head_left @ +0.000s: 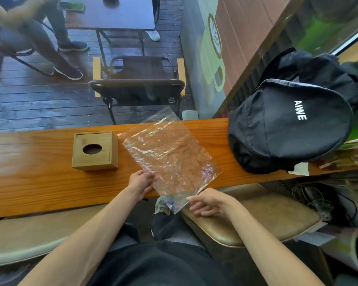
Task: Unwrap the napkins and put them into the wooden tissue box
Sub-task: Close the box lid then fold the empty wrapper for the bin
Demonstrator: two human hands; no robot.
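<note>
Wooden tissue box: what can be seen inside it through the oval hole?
The wooden tissue box stands closed on the counter. Its oval hole shows only darkness; no napkin pokes out. The lid covers the rest, so its contents cannot be told.

Wooden tissue box (95, 150): contents behind oval hole unreadable. Counter (39, 182): left end blurred. Black backpack (289, 120): cut by right edge.

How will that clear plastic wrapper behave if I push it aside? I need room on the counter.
The clear plastic wrapper looks thin and crinkled, so it would likely buckle rather than slide as one piece. It appears empty and light, so it may drift or lift. The left hand pinches its edge, which probably steadies it.
</note>
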